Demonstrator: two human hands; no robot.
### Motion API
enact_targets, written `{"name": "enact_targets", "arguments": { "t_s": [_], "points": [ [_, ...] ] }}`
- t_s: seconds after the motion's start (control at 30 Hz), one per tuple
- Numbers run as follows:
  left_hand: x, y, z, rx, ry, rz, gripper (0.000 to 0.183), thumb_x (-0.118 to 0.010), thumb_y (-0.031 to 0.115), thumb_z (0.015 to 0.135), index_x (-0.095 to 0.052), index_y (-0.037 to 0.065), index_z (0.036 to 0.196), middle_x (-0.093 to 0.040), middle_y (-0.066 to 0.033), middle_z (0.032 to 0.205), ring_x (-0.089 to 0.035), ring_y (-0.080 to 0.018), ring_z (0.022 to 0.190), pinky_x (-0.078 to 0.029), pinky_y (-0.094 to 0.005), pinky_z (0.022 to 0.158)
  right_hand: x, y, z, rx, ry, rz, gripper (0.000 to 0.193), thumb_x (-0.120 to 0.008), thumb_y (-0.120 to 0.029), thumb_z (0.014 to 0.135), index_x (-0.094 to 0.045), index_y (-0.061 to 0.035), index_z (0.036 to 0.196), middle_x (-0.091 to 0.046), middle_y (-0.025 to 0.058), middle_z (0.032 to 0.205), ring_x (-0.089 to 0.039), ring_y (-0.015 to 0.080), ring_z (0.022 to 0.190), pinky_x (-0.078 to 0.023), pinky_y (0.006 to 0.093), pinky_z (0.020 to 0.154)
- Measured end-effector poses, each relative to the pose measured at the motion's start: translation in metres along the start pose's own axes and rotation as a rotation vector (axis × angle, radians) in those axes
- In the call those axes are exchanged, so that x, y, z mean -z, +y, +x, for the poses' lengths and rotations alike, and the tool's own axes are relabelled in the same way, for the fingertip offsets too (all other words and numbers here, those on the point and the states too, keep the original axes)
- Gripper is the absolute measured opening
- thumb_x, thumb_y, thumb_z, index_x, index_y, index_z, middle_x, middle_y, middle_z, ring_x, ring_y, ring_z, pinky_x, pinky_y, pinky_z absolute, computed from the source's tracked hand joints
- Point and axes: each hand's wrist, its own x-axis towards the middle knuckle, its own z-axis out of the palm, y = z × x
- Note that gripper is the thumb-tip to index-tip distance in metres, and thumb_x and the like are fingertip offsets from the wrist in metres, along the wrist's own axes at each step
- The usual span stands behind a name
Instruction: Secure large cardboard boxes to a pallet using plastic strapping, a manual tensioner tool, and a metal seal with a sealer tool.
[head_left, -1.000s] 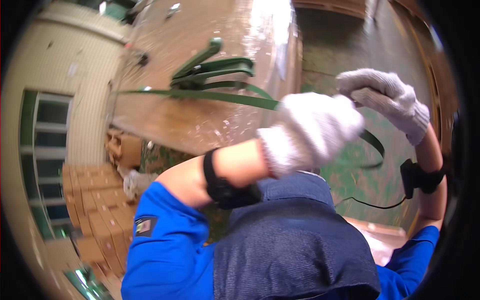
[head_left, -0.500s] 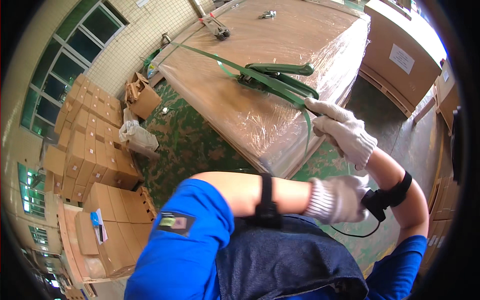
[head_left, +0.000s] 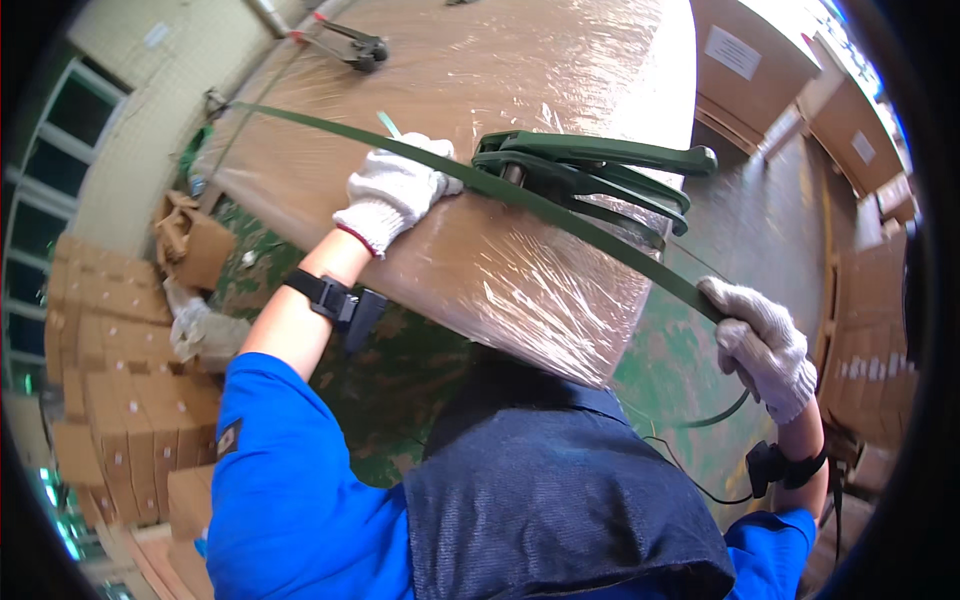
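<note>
A green strap point(head_left: 590, 228) runs tautly from the far left edge of a film-wrapped brown package point(head_left: 430, 260) towards my right. My right hand point(head_left: 765, 345), in a white knitted glove, is closed round its near length, past the package's right edge. In a matching glove, my left hand point(head_left: 395, 190) rests low over the package top, fingers curled at the strap; its fingertips are partly hidden behind it. Just right of that hand, a green strapping tensioner point(head_left: 600, 165) with long handles lies on the package, behind the strap. A short light-green strap end point(head_left: 388, 124) sticks up beyond my left hand.
A second hand tool point(head_left: 355, 45) with red-tipped handles lies farther back on the package. Stacked cartons point(head_left: 130, 400), a torn open box point(head_left: 195, 240) and a plastic bag point(head_left: 205, 330) stand at the left. Large cartons point(head_left: 745, 60) on pallets are at the right.
My left hand has moved from near my right forearm up to the strap beside the tensioner. My right hand has gone right and down, drawing the strap out. The view has shifted.
</note>
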Motion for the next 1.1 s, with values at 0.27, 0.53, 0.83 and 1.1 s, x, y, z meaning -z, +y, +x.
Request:
{"name": "enact_targets", "arguments": {
  "t_s": [0.27,0.53,0.83,1.1],
  "points": [
    [-0.023,-0.049,0.040,-0.215,0.093,-0.271,0.027,-0.072,0.026,0.085,-0.070,0.013,0.109,-0.069,-0.0136,0.104,-0.066,-0.0379,0.096,-0.055,-0.0457,0.083,-0.037,0.024,-0.024,-0.170,0.128,-0.009,0.035,-0.066,-0.004,0.091,-0.072,-0.0035,0.126,-0.072,0.0061,0.088,-0.061,0.0081,0.058,-0.046,0.0235,0.049],
    [0.028,-0.076,-0.053,-0.429,-0.089,-0.513,0.037,-0.071,0.021,0.091,-0.067,0.007,0.126,-0.064,-0.0175,0.127,-0.059,-0.0383,0.121,-0.048,-0.0468,0.105,-0.018,0.018,-0.018,-0.116,0.161,0.109,0.035,-0.066,0.004,0.088,-0.072,0.0026,0.122,-0.074,0.0118,0.103,-0.063,0.0100,0.066,-0.051,0.0234,0.055],
    [0.011,-0.033,0.008,-0.379,-0.083,-0.099,0.074,-0.074,0.046,0.086,-0.052,0.005,0.144,-0.068,-0.0153,0.110,-0.065,-0.0358,0.100,-0.052,-0.0453,0.089,0.006,-0.007,0.018,-0.173,0.058,-0.048,0.033,-0.069,-0.001,0.089,-0.075,-0.0033,0.122,-0.070,0.0028,0.081,-0.059,0.0071,0.060,-0.049,0.0233,0.054],
    [0.007,-0.014,0.016,-0.313,-0.136,-0.102,0.087,-0.068,0.057,0.086,-0.044,0.005,0.151,-0.069,-0.0141,0.101,-0.068,-0.0321,0.092,-0.054,-0.0426,0.081,-0.039,-0.055,0.082,-0.326,0.000,0.030,0.083,-0.073,-0.008,0.084,-0.037,-0.0112,0.159,-0.066,0.0078,0.081,-0.057,0.0100,0.049,-0.046,0.0252,0.041]
  ]
}}
